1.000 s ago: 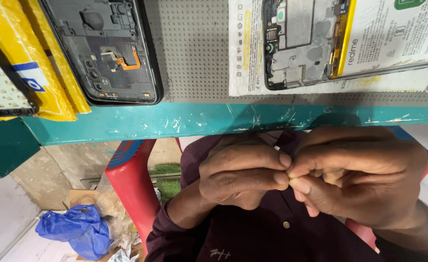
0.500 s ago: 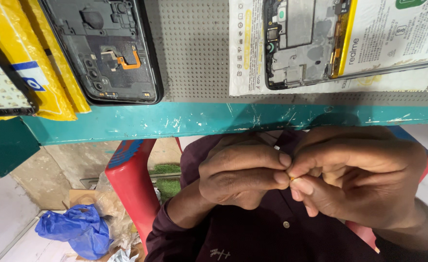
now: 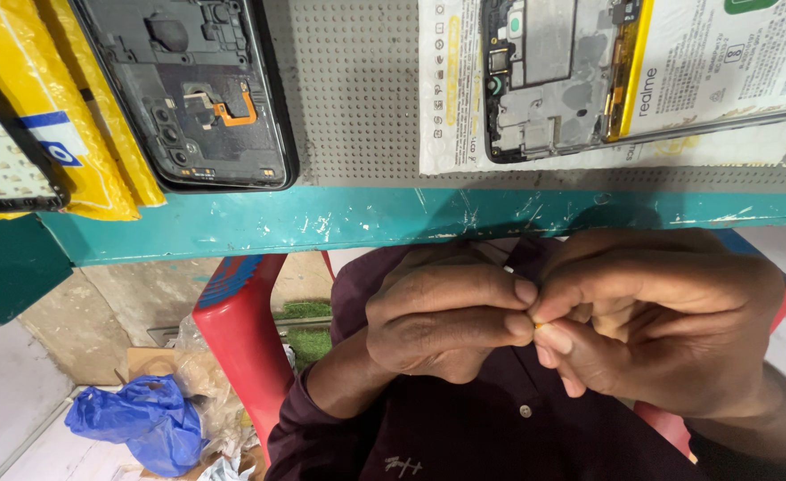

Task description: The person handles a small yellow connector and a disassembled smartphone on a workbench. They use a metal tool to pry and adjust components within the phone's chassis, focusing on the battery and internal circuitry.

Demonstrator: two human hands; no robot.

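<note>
Below the teal worktop (image 3: pixel 393 223) edge, over the lap: left hand (image 3: pixel 442 321) and right hand (image 3: pixel 660 321) curled, fingertips pinched together from both sides on a tiny orange part (image 3: pixel 538 325), equally near, its long axis too small to tell.

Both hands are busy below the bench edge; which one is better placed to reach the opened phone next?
Probably the right hand: the opened phone lies on the bench almost straight ahead of it. The left hand sits farther to the side, nearer the black back cover.
</note>
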